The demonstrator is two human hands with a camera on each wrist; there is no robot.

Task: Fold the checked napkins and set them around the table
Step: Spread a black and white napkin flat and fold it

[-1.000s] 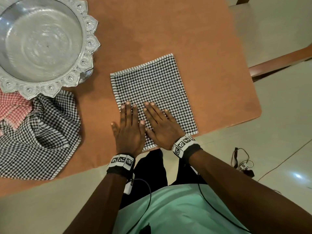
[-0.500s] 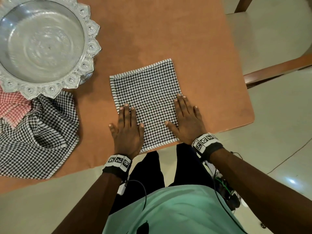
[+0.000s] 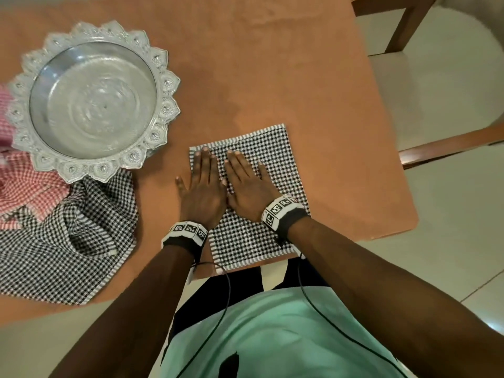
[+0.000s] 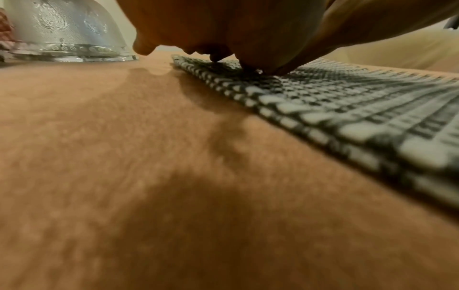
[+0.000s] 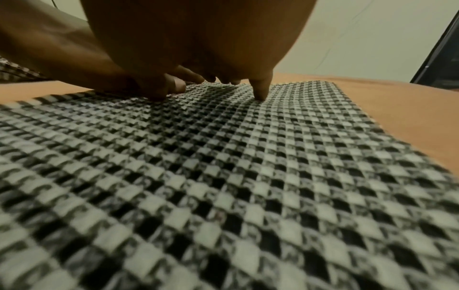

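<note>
A folded black-and-white checked napkin [image 3: 275,170] [image 4: 347,106] [image 5: 223,176] lies flat near the front edge of the brown table [image 3: 272,64]. My left hand [image 3: 201,184] [image 4: 223,29] presses flat on its left edge, fingers straight, the outer part of the hand off the cloth. Beside it my right hand [image 3: 245,184] [image 5: 198,39] lies flat on the napkin's middle, thumb touching the left hand. Both sets of fingers reach toward the far left corner. A second black-and-white napkin [image 3: 62,241] lies crumpled at the left.
An ornate silver bowl [image 3: 92,96] [image 4: 67,29] stands at the back left, partly over a red checked cloth [image 3: 24,186]. The table's right edge and rounded corner are close to the napkin. A wooden chair [image 3: 436,77] stands at the right on the pale floor.
Both hands have slid forward up the napkin. The right hand moved left from the napkin's right edge to lie beside the left hand.
</note>
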